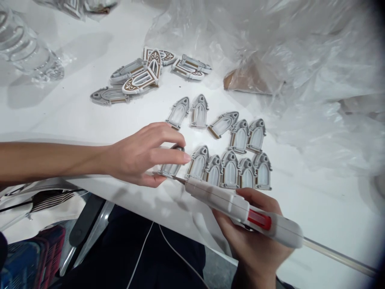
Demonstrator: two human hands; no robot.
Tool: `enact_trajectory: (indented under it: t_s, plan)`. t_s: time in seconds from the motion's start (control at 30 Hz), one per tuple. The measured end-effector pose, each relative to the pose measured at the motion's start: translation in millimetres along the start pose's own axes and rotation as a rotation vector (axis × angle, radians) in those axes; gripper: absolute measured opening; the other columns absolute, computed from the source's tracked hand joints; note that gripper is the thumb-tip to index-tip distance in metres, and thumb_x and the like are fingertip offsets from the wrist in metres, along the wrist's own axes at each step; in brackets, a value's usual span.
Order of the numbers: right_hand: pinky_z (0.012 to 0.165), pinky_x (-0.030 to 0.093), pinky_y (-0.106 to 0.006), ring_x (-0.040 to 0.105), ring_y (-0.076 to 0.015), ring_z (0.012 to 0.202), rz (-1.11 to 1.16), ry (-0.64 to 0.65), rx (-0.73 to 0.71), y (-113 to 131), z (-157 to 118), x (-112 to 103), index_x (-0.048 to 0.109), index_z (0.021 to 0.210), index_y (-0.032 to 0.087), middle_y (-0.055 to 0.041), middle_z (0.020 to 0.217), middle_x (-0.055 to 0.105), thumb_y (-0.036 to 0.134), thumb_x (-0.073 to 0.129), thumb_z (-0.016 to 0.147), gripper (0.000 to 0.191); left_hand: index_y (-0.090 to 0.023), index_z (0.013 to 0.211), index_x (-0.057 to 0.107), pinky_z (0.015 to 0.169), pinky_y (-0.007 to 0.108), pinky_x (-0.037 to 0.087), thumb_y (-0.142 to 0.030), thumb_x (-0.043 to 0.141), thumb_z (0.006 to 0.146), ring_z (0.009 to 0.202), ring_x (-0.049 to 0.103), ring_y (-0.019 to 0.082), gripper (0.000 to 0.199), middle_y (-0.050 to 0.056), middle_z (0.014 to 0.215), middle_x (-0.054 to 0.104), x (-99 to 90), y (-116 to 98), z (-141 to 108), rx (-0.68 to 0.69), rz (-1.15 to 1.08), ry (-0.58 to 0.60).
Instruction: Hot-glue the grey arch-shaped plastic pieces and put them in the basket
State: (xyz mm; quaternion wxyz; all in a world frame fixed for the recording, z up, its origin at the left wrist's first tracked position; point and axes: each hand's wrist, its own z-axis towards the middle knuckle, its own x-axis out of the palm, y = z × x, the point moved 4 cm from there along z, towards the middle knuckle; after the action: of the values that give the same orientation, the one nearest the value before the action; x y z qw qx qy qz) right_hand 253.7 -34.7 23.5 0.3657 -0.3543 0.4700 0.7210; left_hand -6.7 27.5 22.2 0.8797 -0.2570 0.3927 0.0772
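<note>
My right hand (pixel 255 245) is wrapped round a white hot glue gun (pixel 219 198) with a red patch, a glue stick (pixel 333 255) coming out of its back end. Its nozzle points left and reaches the lower edge of a small arched window-shaped piece (pixel 172 168). The fingers of my left hand (pixel 150 156) are closed about that piece, covering part of it. Just right of it, several similar grey arched pieces (pixel 230 170) lie in a row with their hollow backs up. More of them, such as one arched piece (pixel 199 111), lie behind.
A pile of arched pieces (pixel 140 80), some with brown scrollwork fronts up, lies at the back left. Crumpled clear plastic (pixel 315 52) spreads over the back right, by a brown cardboard scrap (pixel 249 78). A clear bottle (pixel 27 48) lies far left. Thin white cables (pixel 142 255) hang at the table's front edge.
</note>
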Motion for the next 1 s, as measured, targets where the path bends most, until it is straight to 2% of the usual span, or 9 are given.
enact_trajectory:
  t_s: [0.17,0.4,0.53,0.63,0.77,0.9,1.0]
  plan:
    - [0.064,0.047,-0.021,0.059,-0.0099,0.066,0.013,-0.032,-0.017,3.3,3.8,-2.8,0.059,0.102,0.018,0.0,0.08,0.062,0.038,0.075,0.073,0.038,-0.028,0.129,0.036,0.096,0.038,0.051,-0.03,0.068,0.079,0.106,0.058,0.016,0.059,0.006,0.114,0.055,-2.3,2.0,4.2,0.003,-0.007,-0.052]
    - [0.065,0.05,-0.023,0.059,-0.0106,0.063,0.026,-0.093,0.028,11.9,8.1,-8.8,0.06,0.1,0.017,-0.0003,0.076,0.063,0.037,0.072,0.074,0.035,-0.024,0.135,0.033,0.091,0.038,0.054,-0.034,0.077,0.07,0.112,0.056,0.021,0.079,0.009,0.117,0.054,-6.9,6.5,9.9,-0.016,-0.079,-0.193]
    - [0.057,0.048,-0.021,0.057,-0.0097,0.058,0.064,-0.191,0.098,7.7,5.2,-13.8,0.062,0.096,0.017,-0.0006,0.075,0.063,0.039,0.072,0.071,0.035,-0.021,0.136,0.033,0.091,0.04,0.053,-0.036,0.08,0.063,0.11,0.055,0.022,0.089,0.011,0.118,0.051,-8.0,14.0,10.1,-0.04,-0.115,-0.256]
    - [0.052,0.046,-0.02,0.055,-0.01,0.055,0.12,-0.31,0.238,-1.0,1.8,-17.8,0.062,0.091,0.015,-0.0013,0.071,0.062,0.038,0.074,0.068,0.035,-0.021,0.137,0.032,0.098,0.041,0.05,-0.034,0.081,0.062,0.112,0.055,0.021,0.09,0.011,0.118,0.052,-7.3,21.4,6.7,-0.13,-0.099,-0.221]
    - [0.056,0.049,-0.024,0.059,-0.0142,0.06,0.27,-0.409,0.428,-12.0,-1.0,-22.0,0.063,0.091,0.011,-0.0048,0.072,0.063,0.042,0.077,0.066,0.042,-0.02,0.135,0.035,0.097,0.039,0.051,-0.035,0.08,0.063,0.116,0.054,0.023,0.086,0.012,0.122,0.052,-4.2,27.7,0.1,-0.291,-0.06,-0.057]
    - [0.058,0.049,-0.025,0.058,-0.0148,0.06,0.334,-0.388,0.557,-20.2,-3.3,-31.9,0.062,0.079,0.011,-0.0056,0.068,0.062,0.049,0.079,0.062,0.045,-0.019,0.133,0.038,0.1,0.047,0.049,-0.04,0.078,0.063,0.115,0.054,0.025,0.083,0.011,0.121,0.053,-0.3,27.5,-3.6,-0.356,-0.007,0.064]
    - [0.054,0.047,-0.025,0.057,-0.0153,0.058,0.39,-0.32,0.683,-33.3,-8.5,-42.6,0.062,0.074,0.011,-0.0063,0.064,0.062,0.054,0.078,0.06,0.048,-0.018,0.133,0.038,0.105,0.057,0.043,-0.045,0.077,0.064,0.121,0.05,0.03,0.083,0.015,0.128,0.05,-7.9,15.6,8.1,-0.313,0.064,0.045]
